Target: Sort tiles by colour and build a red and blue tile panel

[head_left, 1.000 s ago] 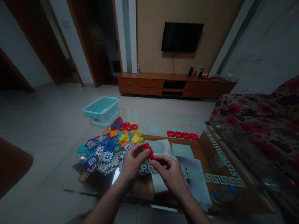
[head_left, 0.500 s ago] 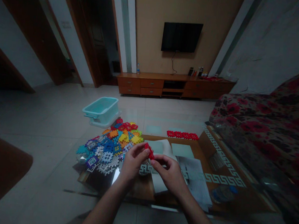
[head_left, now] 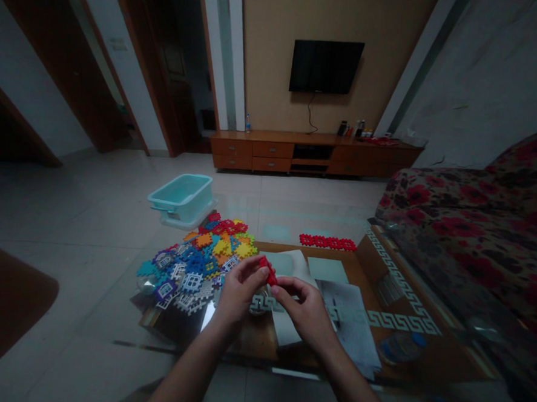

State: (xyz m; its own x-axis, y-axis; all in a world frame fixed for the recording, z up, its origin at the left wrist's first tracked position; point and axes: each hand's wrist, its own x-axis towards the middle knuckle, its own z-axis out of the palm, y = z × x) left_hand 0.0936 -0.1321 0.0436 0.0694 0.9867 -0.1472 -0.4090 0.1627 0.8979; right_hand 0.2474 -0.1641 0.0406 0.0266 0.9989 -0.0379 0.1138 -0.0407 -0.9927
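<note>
My left hand (head_left: 238, 293) and my right hand (head_left: 305, 309) meet above a glass table (head_left: 382, 281), both pinched on red interlocking tiles (head_left: 268, 270) held between their fingertips. A heap of coloured interlocking tiles (head_left: 199, 257) in blue, orange, yellow, red and white lies on the glass just left of my left hand. A joined row of red tiles (head_left: 327, 243) lies flat farther back on the table, apart from both hands.
A teal plastic tub (head_left: 182, 197) stands behind the heap. Papers (head_left: 347, 315) show under the glass near my right hand. A flowered sofa (head_left: 476, 226) fills the right side. A TV (head_left: 326, 66) hangs over a wooden cabinet (head_left: 314, 152) on the far wall.
</note>
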